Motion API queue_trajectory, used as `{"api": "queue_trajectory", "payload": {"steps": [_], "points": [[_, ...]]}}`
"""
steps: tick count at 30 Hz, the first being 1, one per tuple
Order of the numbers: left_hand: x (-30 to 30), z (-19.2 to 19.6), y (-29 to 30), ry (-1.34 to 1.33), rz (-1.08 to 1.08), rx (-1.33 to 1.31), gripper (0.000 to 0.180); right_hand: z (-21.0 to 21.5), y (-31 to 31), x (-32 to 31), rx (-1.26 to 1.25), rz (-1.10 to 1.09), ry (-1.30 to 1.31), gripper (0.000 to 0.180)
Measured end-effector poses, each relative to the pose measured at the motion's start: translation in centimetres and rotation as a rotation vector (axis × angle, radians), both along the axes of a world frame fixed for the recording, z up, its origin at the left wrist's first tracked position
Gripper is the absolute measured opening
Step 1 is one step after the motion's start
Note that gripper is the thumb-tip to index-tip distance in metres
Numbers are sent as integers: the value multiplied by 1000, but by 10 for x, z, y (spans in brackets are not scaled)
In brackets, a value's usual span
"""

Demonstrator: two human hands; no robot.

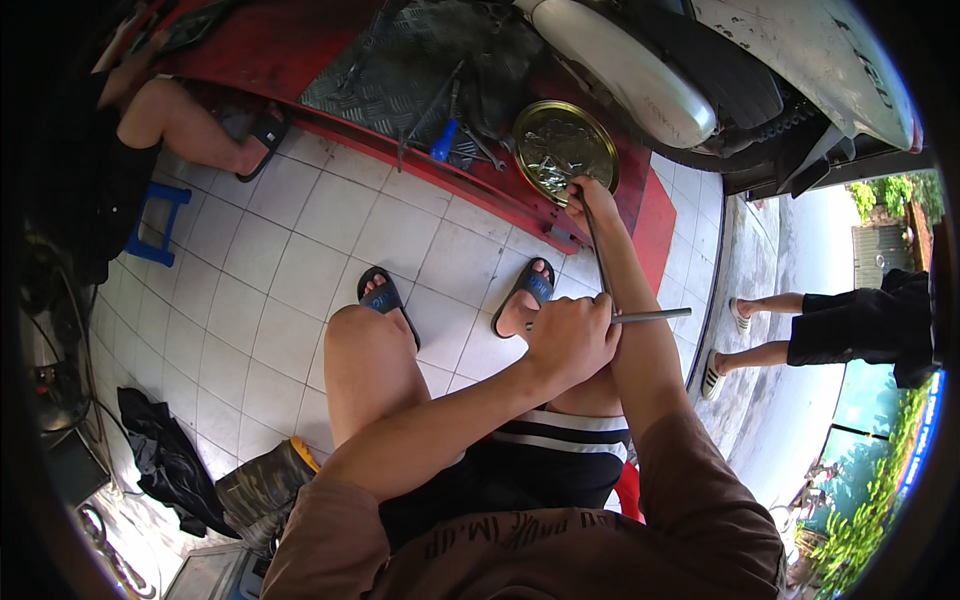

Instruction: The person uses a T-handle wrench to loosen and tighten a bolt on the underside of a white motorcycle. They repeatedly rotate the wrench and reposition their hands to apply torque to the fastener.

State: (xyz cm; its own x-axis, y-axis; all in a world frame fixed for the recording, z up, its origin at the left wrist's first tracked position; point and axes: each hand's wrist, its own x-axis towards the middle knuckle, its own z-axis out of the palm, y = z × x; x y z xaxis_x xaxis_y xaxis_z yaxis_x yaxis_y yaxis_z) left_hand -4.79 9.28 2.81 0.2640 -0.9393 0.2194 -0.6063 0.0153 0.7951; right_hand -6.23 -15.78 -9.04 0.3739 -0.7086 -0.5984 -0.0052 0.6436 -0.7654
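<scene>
My left hand (572, 342) is closed around the crossbar of a T-handle wrench (655, 315), in front of my knees. From the bar, its long dark shaft runs away from me, along my right forearm. The fingers of my right hand (592, 200) are pinched at the shaft's far end, over the near rim of a round gold-rimmed tin (518, 150). Shiny small pieces or wet reflections show inside the tin; I cannot tell which. The wrench's tip is hidden by my fingers.
The tin stands on a red lift platform (470, 190), beside wrenches (487, 130) and a blue-handled screwdriver (444, 140). A motorbike (640, 75) rests beyond. At left, another person sits on a blue stool (160, 225); at right, a person (850, 330) stands outside.
</scene>
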Motion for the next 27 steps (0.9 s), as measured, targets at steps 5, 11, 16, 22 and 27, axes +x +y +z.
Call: {"api": "queue_trajectory", "payload": {"steps": [5, 11, 16, 22, 27], "points": [[1, 0, 1, 8, 4, 29, 28, -6, -4, 12, -92, -68, 159, 5], [3, 7, 0, 29, 17, 9, 27, -22, -17, 9, -104, -58, 84, 13], [11, 9, 1, -14, 1, 0, 25, 26, -9, 21, 163, -217, -334, 19], [27, 9, -13, -167, -137, -334, 19, 138, -3, -12, -130, -117, -770, 28], [42, 20, -34, -246, -141, -400, 26, 156, -11, -14, -241, -13, -863, 31]]}}
